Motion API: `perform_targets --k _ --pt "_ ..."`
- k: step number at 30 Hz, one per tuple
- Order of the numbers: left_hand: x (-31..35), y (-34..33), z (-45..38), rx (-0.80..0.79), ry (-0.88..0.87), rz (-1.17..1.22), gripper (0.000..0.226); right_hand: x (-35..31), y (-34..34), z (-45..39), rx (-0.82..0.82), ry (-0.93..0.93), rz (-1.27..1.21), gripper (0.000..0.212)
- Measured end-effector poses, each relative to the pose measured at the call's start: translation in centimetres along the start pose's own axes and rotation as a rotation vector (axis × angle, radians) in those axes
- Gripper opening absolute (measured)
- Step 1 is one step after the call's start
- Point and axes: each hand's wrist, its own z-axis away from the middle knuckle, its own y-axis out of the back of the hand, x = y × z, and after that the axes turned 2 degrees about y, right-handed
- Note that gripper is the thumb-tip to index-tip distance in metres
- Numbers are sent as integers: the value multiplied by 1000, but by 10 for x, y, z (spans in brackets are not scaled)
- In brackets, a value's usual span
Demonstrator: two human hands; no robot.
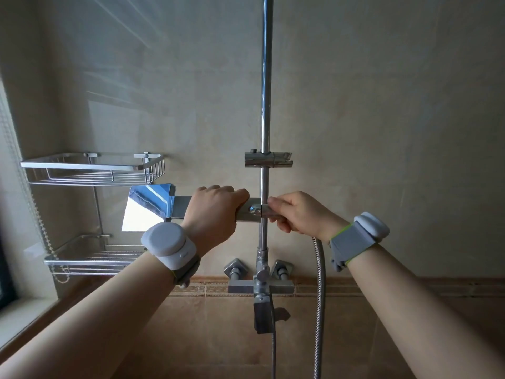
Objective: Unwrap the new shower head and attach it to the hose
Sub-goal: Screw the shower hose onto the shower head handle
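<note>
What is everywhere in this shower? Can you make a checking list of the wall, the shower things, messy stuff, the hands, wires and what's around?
Surface: beige tiled wall, patterned border strip low down.
Job's things: chrome shower head held level, no wrapping seen; hose nut at the handle's end; metal hose hanging below.
Clutter: nothing seen.
Hands: left hand wraps the handle; right hand pinches the nut. Each wrist wears a strapped device.
Cables: nothing seen.
Surroundings: upright shower rail with holder bracket; mixer tap; two wire shelves, both bare; beaded blind cord at left.
</note>
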Motion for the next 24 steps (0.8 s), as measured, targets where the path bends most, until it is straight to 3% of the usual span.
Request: perform_targets --k 3,6,9,13,20,24 --pt "1 0 0 -6 1 1 26 0 0 2 -24 2 -13 40" --pt "1 1 0 -19 10 2 27 1 2 3 -35 24 -45 18" --pt "2 2 -1 1 9 3 26 1 4 3 -19 34 -18 10" --pt "2 3 -2 12 2 -10 25 1 3 1 -21 12 -5 41" --pt "1 3 -2 -15 15 -16 26 1 3 2 -40 29 -52 12" --pt "4 4 -3 -29 4 -22 27 1 2 -2 -15 -12 -10 46"
